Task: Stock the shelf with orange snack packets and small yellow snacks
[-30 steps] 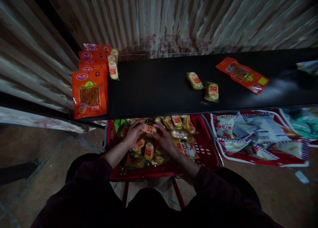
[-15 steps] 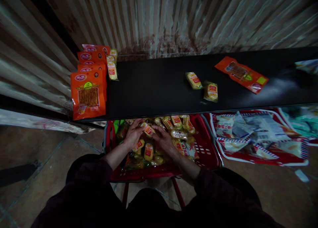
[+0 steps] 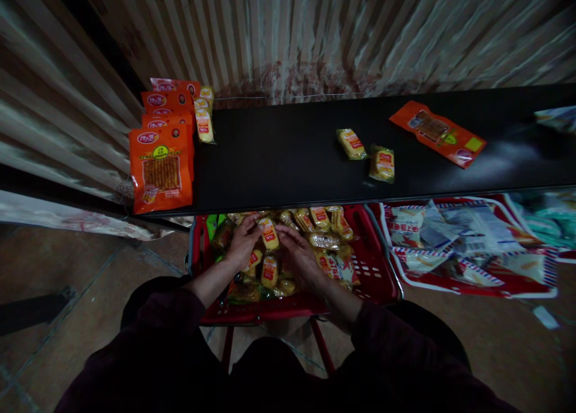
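Between my two hands a small wrapped snack cake (image 3: 269, 234), pale yellow with an orange-red label, stands upright above the red basket (image 3: 382, 275). My left hand (image 3: 244, 244) grips its left side with thumb and fingers. On its right side, the fingertips of my right hand (image 3: 299, 252) close in on it and touch its edge. Several more wrapped snack cakes (image 3: 270, 272) of the same kind lie heaped in the basket under and around my hands. A red-and-white packet (image 3: 333, 267) lies among them to the right.
Above the basket runs a black shelf (image 3: 270, 155). Orange snack pouches (image 3: 161, 170) stand in a row at its left end, beside a row of snack cakes (image 3: 204, 125). Two loose cakes (image 3: 351, 144) and an orange pouch (image 3: 438, 134) lie farther right. Another basket (image 3: 450, 287) holds white packets.
The snack cake in my hands has turned from tilted to upright, its label now facing me. My right fingers have shifted slightly to its right edge.
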